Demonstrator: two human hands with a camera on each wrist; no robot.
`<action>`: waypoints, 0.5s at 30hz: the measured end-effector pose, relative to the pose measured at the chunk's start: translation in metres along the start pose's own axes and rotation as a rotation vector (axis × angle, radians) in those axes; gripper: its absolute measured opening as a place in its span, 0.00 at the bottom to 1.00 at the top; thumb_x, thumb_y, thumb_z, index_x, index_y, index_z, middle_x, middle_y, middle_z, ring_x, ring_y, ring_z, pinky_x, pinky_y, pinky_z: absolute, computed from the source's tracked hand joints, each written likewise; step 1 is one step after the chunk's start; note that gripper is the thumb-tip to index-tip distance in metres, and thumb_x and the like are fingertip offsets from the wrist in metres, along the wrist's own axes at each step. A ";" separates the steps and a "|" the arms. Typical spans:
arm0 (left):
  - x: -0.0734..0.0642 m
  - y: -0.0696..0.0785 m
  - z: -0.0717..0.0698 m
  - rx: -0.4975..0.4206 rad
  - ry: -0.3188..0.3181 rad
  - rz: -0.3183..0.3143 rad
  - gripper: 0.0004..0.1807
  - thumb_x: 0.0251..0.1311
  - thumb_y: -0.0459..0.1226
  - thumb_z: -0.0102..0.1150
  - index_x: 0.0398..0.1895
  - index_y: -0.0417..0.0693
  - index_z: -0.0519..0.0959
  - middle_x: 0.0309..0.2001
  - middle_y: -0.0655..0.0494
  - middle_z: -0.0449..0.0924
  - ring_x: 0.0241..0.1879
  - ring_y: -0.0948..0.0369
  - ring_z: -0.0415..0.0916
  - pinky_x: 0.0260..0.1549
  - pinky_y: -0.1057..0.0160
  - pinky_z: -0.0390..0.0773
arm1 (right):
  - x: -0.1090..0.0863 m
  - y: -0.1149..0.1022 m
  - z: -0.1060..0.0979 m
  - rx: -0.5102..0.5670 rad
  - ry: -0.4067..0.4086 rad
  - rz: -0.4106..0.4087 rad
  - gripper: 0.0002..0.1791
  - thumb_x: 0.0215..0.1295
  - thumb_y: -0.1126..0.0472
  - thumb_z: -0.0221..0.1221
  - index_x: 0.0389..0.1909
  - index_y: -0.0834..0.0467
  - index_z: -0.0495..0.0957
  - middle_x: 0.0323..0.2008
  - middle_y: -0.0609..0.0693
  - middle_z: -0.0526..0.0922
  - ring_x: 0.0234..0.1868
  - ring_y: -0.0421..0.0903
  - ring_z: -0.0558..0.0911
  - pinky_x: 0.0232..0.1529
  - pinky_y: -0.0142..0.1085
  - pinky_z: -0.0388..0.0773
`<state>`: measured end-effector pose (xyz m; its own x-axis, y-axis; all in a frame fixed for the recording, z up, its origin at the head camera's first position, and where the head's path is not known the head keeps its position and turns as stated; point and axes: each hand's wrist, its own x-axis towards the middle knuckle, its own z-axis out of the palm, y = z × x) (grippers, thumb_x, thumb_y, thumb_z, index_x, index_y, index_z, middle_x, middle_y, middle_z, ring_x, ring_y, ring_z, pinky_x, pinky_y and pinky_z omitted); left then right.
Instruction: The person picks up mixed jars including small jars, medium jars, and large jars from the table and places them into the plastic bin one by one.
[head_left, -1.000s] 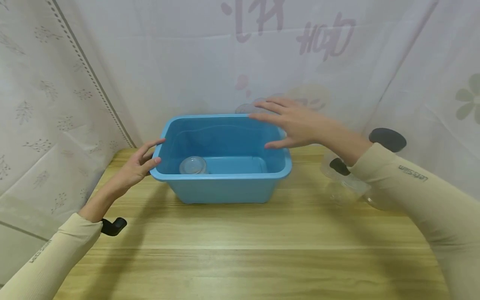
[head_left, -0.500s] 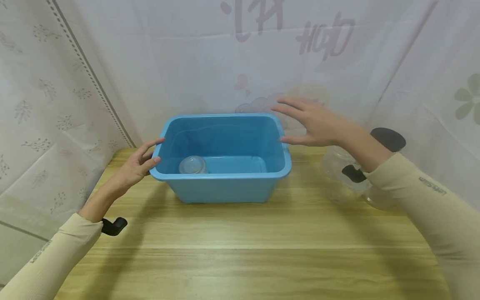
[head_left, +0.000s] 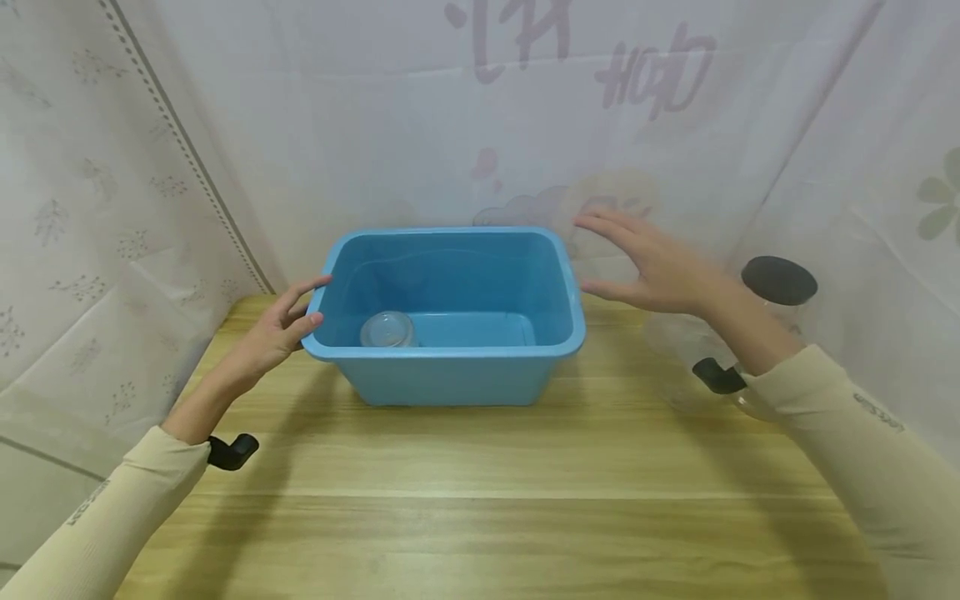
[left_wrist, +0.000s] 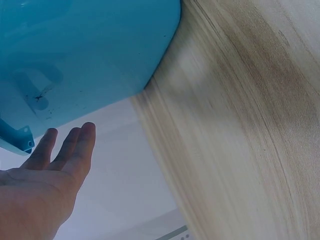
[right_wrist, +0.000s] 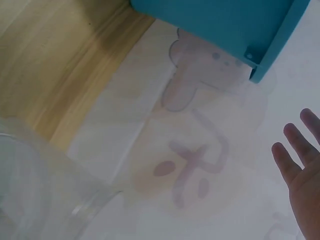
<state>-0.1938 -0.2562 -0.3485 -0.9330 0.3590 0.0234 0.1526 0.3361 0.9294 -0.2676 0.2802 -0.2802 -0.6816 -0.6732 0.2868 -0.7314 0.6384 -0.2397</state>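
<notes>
A light blue plastic tub point(head_left: 450, 379) stands on the wooden table. Inside it, at the near left, lies a small clear round container point(head_left: 387, 330). My left hand point(head_left: 273, 337) rests its thumb and index finger on the tub's left rim; in the left wrist view the other fingers point(left_wrist: 80, 150) extend straight beside the tub's outer wall. Just off the right rim hovers my right hand point(head_left: 660, 262), thumb and fingers spread, holding nothing. The right wrist view shows its straight fingers point(right_wrist: 295, 132) apart from the tub's corner point(right_wrist: 255, 72).
Clear plastic jars, one with a black lid point(head_left: 778, 280), stand at the right, partly behind my right forearm. One clear jar point(right_wrist: 50, 185) also shows in the right wrist view. A printed white curtain point(head_left: 375, 125) hangs behind the table point(head_left: 465, 517).
My right hand has moved to the right, from over the tub's right part to just outside its right rim. My left hand stays on the left rim, and the tub has not moved.
</notes>
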 end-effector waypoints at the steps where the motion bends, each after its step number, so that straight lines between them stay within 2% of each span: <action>1: 0.000 0.000 0.000 0.001 0.003 0.001 0.33 0.80 0.40 0.47 0.82 0.61 0.50 0.78 0.40 0.48 0.75 0.40 0.49 0.59 0.31 0.61 | -0.003 0.001 0.001 0.013 0.015 0.000 0.48 0.63 0.45 0.71 0.80 0.49 0.58 0.77 0.52 0.58 0.76 0.55 0.55 0.66 0.65 0.57; 8: 0.001 -0.001 0.000 -0.002 0.011 0.010 0.33 0.80 0.40 0.47 0.82 0.61 0.50 0.78 0.41 0.49 0.74 0.41 0.50 0.58 0.32 0.63 | -0.021 0.014 0.008 0.106 0.097 -0.001 0.48 0.60 0.55 0.74 0.79 0.49 0.60 0.76 0.49 0.60 0.75 0.55 0.57 0.68 0.60 0.57; 13: 0.001 -0.001 0.001 -0.018 0.008 0.012 0.33 0.80 0.40 0.47 0.82 0.61 0.50 0.77 0.39 0.52 0.72 0.40 0.55 0.58 0.34 0.64 | -0.032 0.019 0.011 0.185 0.107 0.041 0.49 0.60 0.60 0.74 0.79 0.46 0.60 0.75 0.46 0.61 0.73 0.54 0.61 0.64 0.61 0.63; 15: 0.001 -0.002 0.000 -0.015 0.005 0.011 0.33 0.80 0.40 0.47 0.82 0.61 0.50 0.78 0.42 0.48 0.74 0.41 0.51 0.59 0.34 0.63 | -0.036 0.019 0.011 0.217 0.103 0.071 0.49 0.60 0.60 0.74 0.79 0.44 0.59 0.75 0.46 0.61 0.72 0.55 0.63 0.62 0.62 0.65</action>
<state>-0.1948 -0.2562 -0.3504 -0.9330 0.3581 0.0355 0.1581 0.3192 0.9344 -0.2572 0.3122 -0.3051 -0.7337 -0.5809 0.3526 -0.6770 0.5801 -0.4529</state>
